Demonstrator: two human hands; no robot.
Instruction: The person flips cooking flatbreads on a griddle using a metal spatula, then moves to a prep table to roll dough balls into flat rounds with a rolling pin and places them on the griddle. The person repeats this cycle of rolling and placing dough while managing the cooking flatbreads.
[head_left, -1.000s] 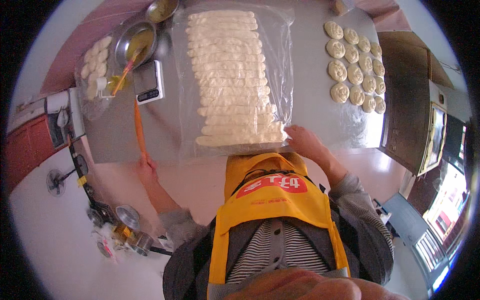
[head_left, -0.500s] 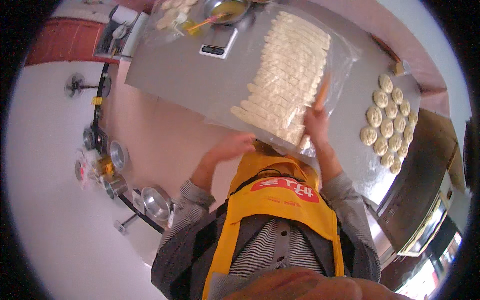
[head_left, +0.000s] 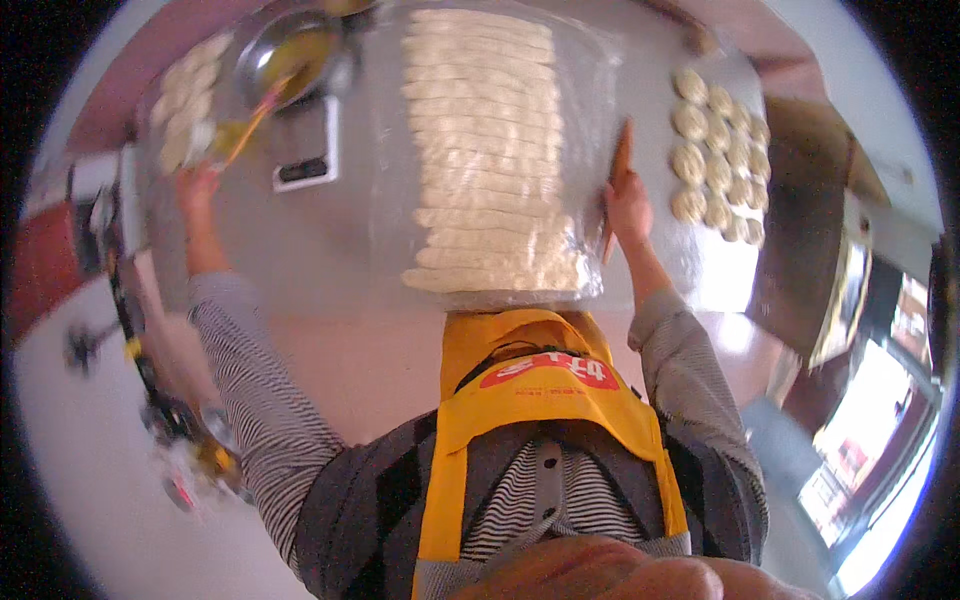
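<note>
The left hand point(head_left: 198, 188) had moved near wrapped dough point(head_left: 182, 100), left of the dough strips point(head_left: 485, 160), grip unclear; the right hand point(head_left: 629, 206), right of them, clamped a wooden stick point(head_left: 623, 150), leaving them untouched.

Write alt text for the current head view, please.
The right hand grips a tapered wooden rod beside long dough strips with clear plastic around them; the left hand is near other dough pieces at far left. Dough rounds lie at right.

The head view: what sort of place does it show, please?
Probably a bakery or dough kitchen: many dough strips lie side by side on the table, round dough pieces sit in rows at the right, and a scale lies near a metal bowl.
</note>
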